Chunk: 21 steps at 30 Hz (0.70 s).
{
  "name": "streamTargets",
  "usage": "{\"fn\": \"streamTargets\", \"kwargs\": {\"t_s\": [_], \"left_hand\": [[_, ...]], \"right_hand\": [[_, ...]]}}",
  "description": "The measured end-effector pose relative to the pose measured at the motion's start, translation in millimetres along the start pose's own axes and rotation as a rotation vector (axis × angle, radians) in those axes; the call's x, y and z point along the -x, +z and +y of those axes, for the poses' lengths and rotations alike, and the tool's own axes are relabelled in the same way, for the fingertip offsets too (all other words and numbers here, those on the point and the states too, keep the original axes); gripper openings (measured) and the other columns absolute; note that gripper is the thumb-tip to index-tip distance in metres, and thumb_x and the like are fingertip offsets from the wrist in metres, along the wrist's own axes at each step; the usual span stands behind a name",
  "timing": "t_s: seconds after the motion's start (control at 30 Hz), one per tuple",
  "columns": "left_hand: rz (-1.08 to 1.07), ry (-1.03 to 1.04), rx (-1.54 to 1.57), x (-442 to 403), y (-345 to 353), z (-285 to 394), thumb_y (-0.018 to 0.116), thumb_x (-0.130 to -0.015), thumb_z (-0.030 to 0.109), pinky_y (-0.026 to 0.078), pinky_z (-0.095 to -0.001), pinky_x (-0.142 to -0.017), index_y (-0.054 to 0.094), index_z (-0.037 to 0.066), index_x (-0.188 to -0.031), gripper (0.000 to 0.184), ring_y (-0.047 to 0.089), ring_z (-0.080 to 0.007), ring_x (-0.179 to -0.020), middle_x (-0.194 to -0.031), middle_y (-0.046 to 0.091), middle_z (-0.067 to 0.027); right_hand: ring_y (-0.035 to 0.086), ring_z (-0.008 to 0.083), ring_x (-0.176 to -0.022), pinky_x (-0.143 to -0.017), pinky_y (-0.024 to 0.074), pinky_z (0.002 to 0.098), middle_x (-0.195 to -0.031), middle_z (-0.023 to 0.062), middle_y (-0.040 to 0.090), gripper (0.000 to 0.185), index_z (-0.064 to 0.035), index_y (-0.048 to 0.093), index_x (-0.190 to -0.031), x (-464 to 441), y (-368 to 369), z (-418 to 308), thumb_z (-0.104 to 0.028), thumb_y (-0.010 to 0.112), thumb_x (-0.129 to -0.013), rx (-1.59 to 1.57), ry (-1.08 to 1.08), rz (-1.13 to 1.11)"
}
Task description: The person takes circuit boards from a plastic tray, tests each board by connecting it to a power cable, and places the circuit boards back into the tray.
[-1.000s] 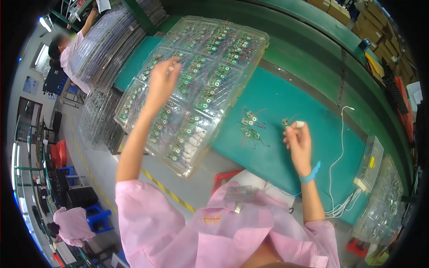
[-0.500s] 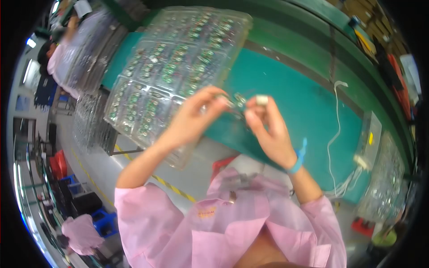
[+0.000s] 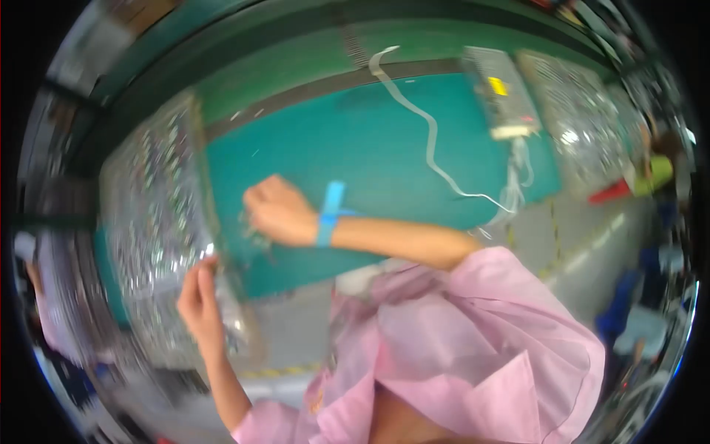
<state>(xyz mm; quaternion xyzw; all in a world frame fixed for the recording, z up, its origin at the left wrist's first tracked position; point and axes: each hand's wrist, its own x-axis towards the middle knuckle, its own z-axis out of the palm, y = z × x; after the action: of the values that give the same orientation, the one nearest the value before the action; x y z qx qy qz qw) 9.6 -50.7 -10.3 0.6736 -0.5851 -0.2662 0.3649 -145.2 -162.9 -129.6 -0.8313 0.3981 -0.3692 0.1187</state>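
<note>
My right hand (image 3: 281,212), with a blue wrist strap (image 3: 328,214), hovers over the green mat (image 3: 355,163). Its fingers are curled closed, and a cluster of small metallic, thin-wired parts (image 3: 257,238) hangs below them, blurred. To its lower left, my left hand (image 3: 198,297) is at the right part of a clear plastic tray (image 3: 194,140). The thumb and fingers of that hand are pinched together; anything between them is too blurred to make out. Many small green and silvery parts lie in the tray's compartments.
A white cable (image 3: 433,140) runs across the mat. At the right stand a grey box with a yellow label (image 3: 499,87) and another clear tray (image 3: 573,122) of parts. Stacked trays (image 3: 70,285) and a person's pink sleeve (image 3: 48,318) are at the left, a red object (image 3: 610,192) at the far right.
The view has swung rightward. My hands, close together holding small ring-shaped parts before, are now apart: the left is at the tray, the right over the mat with parts.
</note>
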Motion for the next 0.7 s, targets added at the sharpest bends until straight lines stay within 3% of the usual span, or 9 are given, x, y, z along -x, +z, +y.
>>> {"fn": "streamTargets", "kwargs": {"t_s": [0.03, 0.17, 0.23, 0.27, 0.4, 0.57, 0.7], "left_hand": [[0.002, 0.003, 0.049, -1.2, 4.2, -2.0, 0.047, -0.094, 0.012, 0.045, -0.0238, -0.078, 0.063, 0.0, -0.104, 0.023, 0.058, -0.0142, -0.082, -0.096, 0.064, -0.0055], [-0.051, -0.003, 0.157, -8.5, 13.1, -7.1, 0.046, -0.094, 0.012, 0.044, -0.0227, -0.074, 0.06, 0.001, -0.109, 0.023, 0.057, -0.0128, -0.078, -0.095, 0.062, -0.0048], [-0.057, -0.051, 0.198, -11.7, 16.8, -6.7, 0.047, -0.095, 0.012, 0.044, -0.0218, -0.072, 0.059, 0.002, -0.112, 0.024, 0.056, -0.0116, -0.076, -0.094, 0.061, -0.0044], [-0.063, -0.041, 0.206, -15.4, 20.3, -4.9, 0.047, -0.095, 0.012, 0.044, -0.0218, -0.072, 0.059, 0.002, -0.112, 0.024, 0.056, -0.0116, -0.076, -0.094, 0.061, -0.0044], [-0.066, -0.186, 0.356, -23.3, 30.1, 5.3, 0.049, -0.096, 0.021, 0.041, -0.02, -0.068, 0.054, 0.001, -0.117, 0.03, 0.054, -0.0082, -0.071, -0.092, 0.058, -0.0027], [-0.071, -0.267, 0.542, -35.6, 34.2, -8.6, 0.049, -0.095, 0.016, 0.041, -0.0184, -0.068, 0.05, 0.003, -0.12, 0.028, 0.053, -0.0089, -0.069, -0.089, 0.056, -0.0045], [-0.172, -0.191, 0.511, -44.1, 39.0, -15.4, 0.052, -0.094, 0.019, 0.041, -0.0184, -0.064, 0.049, 0.002, -0.119, 0.031, 0.052, -0.0077, -0.069, -0.09, 0.056, -0.0036]], "right_hand": [[0.051, 0.0338, -0.076, -0.069, 0.0439, 0.0408, -0.087, 0.0169, 0.054, 0.018, -0.0021, 0.05, -0.084, 0.2, 2.0, 2.6, -0.012, 0.057, -0.071, -0.014, -0.041, 0.021], [0.052, 0.0314, -0.076, -0.069, 0.0444, 0.0387, -0.083, 0.0151, 0.055, 0.018, -0.0026, 0.047, -0.09, -1.7, -9.6, 6.0, -0.013, 0.056, -0.08, -0.133, 0.131, -0.062], [0.056, 0.0267, -0.074, -0.064, 0.0456, 0.0363, -0.081, 0.0117, 0.058, 0.019, -0.0043, 0.044, -0.095, -7.1, -23.1, 3.8, -0.017, 0.054, -0.087, -0.476, 0.342, -0.122], [0.056, 0.0267, -0.074, -0.064, 0.0456, 0.0363, -0.081, 0.0117, 0.058, 0.019, -0.0043, 0.044, -0.095, -10.1, -30.1, 2.2, -0.017, 0.054, -0.087, -0.464, 0.344, -0.115], [0.058, 0.0213, -0.07, -0.059, 0.0455, 0.0336, -0.081, 0.0077, 0.06, 0.018, -0.0067, 0.042, -0.098, -15.5, -55.2, -10.8, -0.019, 0.052, -0.09, -0.895, 0.435, -0.144], [0.056, 0.0183, -0.066, -0.056, 0.043, 0.0308, -0.08, 0.0056, 0.058, 0.014, -0.0086, 0.042, -0.097, -10.1, -61.6, -26.4, -0.019, 0.05, -0.09, -0.868, 0.379, -0.146], [0.057, 0.0188, -0.066, -0.055, 0.0424, 0.0308, -0.08, 0.0048, 0.058, 0.015, -0.0093, 0.041, -0.095, -6.4, -78.2, -29.5, -0.022, 0.047, -0.092, -0.784, 0.361, -0.146]]}}
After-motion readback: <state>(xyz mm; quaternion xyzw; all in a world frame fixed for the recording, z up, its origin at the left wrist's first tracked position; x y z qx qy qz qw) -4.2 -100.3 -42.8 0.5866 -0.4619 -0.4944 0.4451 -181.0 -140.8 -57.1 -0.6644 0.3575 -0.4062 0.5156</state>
